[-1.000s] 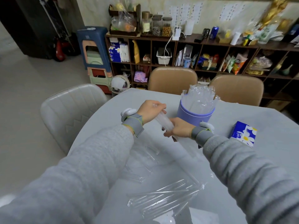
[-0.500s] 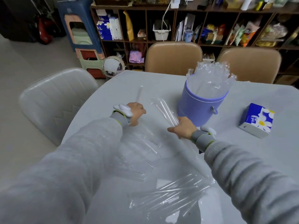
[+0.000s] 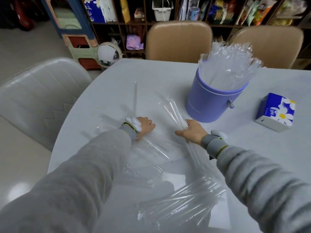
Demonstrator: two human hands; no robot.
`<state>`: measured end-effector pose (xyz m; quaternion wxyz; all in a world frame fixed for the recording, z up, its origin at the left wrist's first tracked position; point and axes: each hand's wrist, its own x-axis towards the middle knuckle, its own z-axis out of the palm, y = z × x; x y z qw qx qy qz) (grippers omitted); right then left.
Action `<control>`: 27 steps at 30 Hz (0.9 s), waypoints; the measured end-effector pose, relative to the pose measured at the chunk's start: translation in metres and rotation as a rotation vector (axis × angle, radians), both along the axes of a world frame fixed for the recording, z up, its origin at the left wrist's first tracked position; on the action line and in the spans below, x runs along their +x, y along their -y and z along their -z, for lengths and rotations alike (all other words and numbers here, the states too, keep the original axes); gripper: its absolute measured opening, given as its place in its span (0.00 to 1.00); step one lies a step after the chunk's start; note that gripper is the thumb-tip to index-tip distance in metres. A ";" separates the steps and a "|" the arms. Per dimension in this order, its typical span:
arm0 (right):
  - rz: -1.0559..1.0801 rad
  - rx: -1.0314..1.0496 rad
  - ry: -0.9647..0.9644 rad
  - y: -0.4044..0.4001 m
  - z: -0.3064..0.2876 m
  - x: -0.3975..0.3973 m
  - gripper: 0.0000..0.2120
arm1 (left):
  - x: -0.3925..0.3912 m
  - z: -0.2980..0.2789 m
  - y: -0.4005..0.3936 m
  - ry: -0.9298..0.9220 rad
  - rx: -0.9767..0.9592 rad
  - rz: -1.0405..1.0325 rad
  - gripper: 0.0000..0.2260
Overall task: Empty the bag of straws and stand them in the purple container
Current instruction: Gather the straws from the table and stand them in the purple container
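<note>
Head view: I sat at the pale table [image 3: 168,76] w/ both arms out, sorting clear wrapped straws. The table carried everything, so I worked low and close to the edge nearest me. Two tan chairs [image 3: 179,40] stood at the far side, a grey chair [image 3: 38,98] to my left.

The purple container [image 3: 213,101] stood upright, far right of centre, near enough to my right arm to load w/o stretching. It already held a thick sheaf of standing straws [image 3: 228,64], their wrapper tips fanning above the rim, so I judged the job well along but not done.

Nearest me lay a loose bundle of straws [image 3: 181,204], flat on the table, approx. side by side, waiting their turn. More clear film and a few straws lay between my forearms; I couldn't tell the bag from the wrappers there.

A blue tissue pack [image 3: 276,111] sat right of the container, apart from it, no part of the job.

My right hand [image 3: 191,132] was curled round a small bunch of straws [image 3: 173,111], tips slanting up and away over the table, prob. so they could go into the container as one lot. My left hand [image 3: 144,126] lay knuckles-up on the plastic; whether its fingers gripped anything I couldn't tell. One single straw [image 3: 135,96] lay just beyond it.
</note>
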<state>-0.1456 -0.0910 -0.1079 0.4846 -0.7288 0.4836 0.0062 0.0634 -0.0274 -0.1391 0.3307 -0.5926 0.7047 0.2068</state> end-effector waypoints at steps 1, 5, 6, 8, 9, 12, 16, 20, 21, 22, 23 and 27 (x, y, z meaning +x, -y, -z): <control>0.001 0.000 0.005 0.001 -0.001 0.000 0.05 | -0.004 0.003 -0.003 0.007 0.008 0.030 0.28; -0.013 -0.004 0.021 0.001 -0.007 0.002 0.05 | -0.019 0.005 -0.020 -0.113 -0.004 0.032 0.18; -0.015 -0.007 0.027 0.001 -0.009 0.002 0.05 | -0.023 0.002 -0.024 -0.160 -0.015 0.003 0.18; -0.014 -0.012 0.048 0.003 -0.014 0.004 0.05 | -0.029 -0.008 -0.029 -0.245 -0.059 -0.044 0.17; -0.009 -0.014 0.058 0.004 -0.017 0.004 0.05 | -0.033 -0.016 -0.032 -0.292 -0.102 -0.066 0.16; 0.029 -0.021 0.055 0.009 -0.029 0.002 0.04 | -0.038 -0.045 -0.034 -0.430 -0.255 -0.161 0.09; 0.088 0.007 0.145 0.015 -0.048 -0.010 0.08 | -0.028 -0.083 -0.032 -0.776 -0.501 -0.530 0.05; 0.145 0.073 0.218 0.012 -0.068 -0.021 0.07 | -0.026 -0.121 -0.028 -1.140 -0.758 -0.942 0.09; 0.149 0.072 0.228 0.011 -0.072 -0.024 0.06 | -0.027 -0.127 -0.028 -1.202 -0.808 -1.013 0.09; 0.149 0.065 0.239 0.010 -0.073 -0.026 0.05 | -0.029 -0.130 -0.027 -1.251 -0.849 -1.082 0.09; 0.142 0.045 0.248 0.009 -0.076 -0.028 0.05 | -0.031 -0.133 -0.027 -1.285 -0.884 -1.146 0.10; 0.135 -0.030 0.320 0.003 -0.080 -0.035 0.04 | -0.044 -0.130 -0.026 -1.342 -0.972 -1.306 0.09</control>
